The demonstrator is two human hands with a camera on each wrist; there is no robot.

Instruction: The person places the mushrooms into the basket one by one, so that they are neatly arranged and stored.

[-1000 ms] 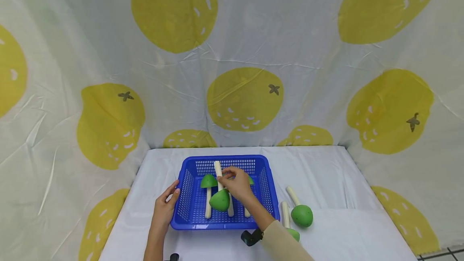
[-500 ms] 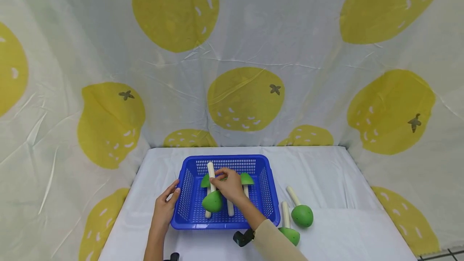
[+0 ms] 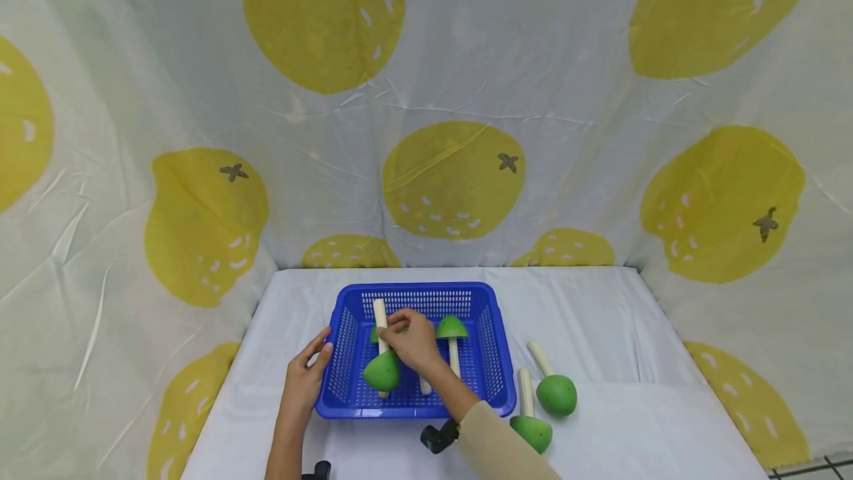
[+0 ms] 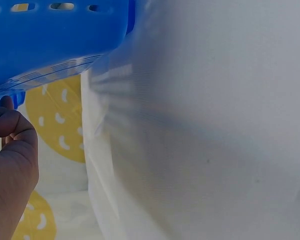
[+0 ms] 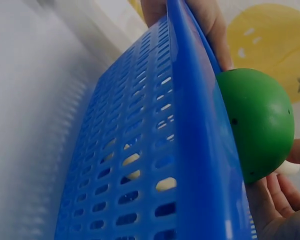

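My right hand (image 3: 411,341) pinches the white stem of a toy mushroom (image 3: 382,371), its green cap pointing toward me, above the left part of a blue plastic basket (image 3: 416,413). That green cap (image 5: 257,122) shows past the rim in the right wrist view. My left hand (image 3: 303,380) holds the basket's left rim, thumb and fingers on either side of it. Beneath the held mushroom lies another, mostly covered. A third mushroom (image 3: 452,329) lies at the right inside the basket. Between them a stem (image 3: 425,386) shows, its cap hidden behind my right hand.
To the right of the basket, two more mushrooms lie on the white cloth: one farther back (image 3: 556,394), one nearer (image 3: 532,432). A lemon-print curtain (image 3: 453,180) encloses the table at the back and sides.
My right hand has carried the mushroom leftward, over the one lying at the basket's left. The right-hand mushroom in the basket has come into fuller view. My left hand stays on the rim.
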